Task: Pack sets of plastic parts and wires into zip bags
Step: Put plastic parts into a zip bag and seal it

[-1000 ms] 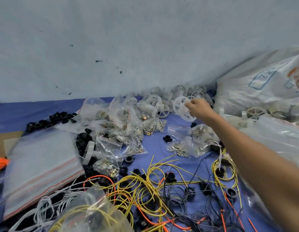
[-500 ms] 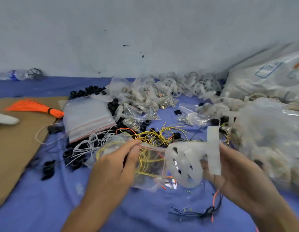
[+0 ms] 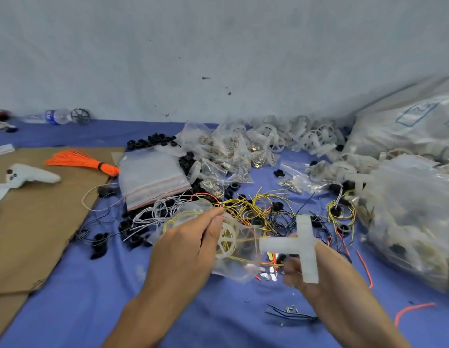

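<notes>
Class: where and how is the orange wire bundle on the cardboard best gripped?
Probably pinch the bundle of orange wires at its black band, from above: there the strands are bound tight, while leftward they fan loose, lying flat on the brown cardboard.

Left hand [image 3: 190, 244]: near centre, forearm rising from near edge, pinching clear plastic zip bag [image 3: 246, 259]. Right hand [image 3: 326, 270]: just right, gripping white cross-shaped plastic part [image 3: 304, 244].

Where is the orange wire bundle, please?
In the head view the orange wire bundle lies left, on the cardboard, beside the stack of zip bags.
</notes>
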`<move>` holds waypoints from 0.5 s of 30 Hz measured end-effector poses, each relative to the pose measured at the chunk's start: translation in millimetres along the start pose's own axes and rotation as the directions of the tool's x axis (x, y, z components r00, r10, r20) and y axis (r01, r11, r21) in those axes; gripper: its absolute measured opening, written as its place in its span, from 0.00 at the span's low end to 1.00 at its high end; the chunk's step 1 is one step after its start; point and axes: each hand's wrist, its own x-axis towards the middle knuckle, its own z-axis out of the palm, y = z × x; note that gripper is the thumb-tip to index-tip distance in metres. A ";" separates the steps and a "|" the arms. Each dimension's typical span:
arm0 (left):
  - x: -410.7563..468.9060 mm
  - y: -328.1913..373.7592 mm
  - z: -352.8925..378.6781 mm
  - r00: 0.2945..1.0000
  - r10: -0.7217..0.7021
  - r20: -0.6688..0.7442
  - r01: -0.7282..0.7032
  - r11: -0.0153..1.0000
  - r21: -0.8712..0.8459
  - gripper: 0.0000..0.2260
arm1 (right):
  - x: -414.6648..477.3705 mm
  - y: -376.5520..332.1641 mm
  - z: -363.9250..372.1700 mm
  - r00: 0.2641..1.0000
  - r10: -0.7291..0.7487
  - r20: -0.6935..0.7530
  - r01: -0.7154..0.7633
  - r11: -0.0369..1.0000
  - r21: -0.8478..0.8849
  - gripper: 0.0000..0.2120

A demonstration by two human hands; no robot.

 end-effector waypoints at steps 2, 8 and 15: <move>-2.1 1.4 -0.7 1.000 0.006 0.020 -0.006 1.000 0.011 0.18 | -8.0 0.8 -6.6 0.997 0.025 -0.079 -0.033 0.995 -0.090 0.13; -18.5 10.1 3.0 0.997 0.025 0.076 -0.030 0.997 0.067 0.18 | -10.6 24.0 8.4 0.994 0.096 -0.059 -0.111 0.932 -0.344 0.16; -26.7 9.8 0.8 0.994 0.061 0.093 -0.073 0.988 0.136 0.18 | -0.8 47.5 28.5 0.998 0.010 -0.067 -0.042 0.860 -0.508 0.10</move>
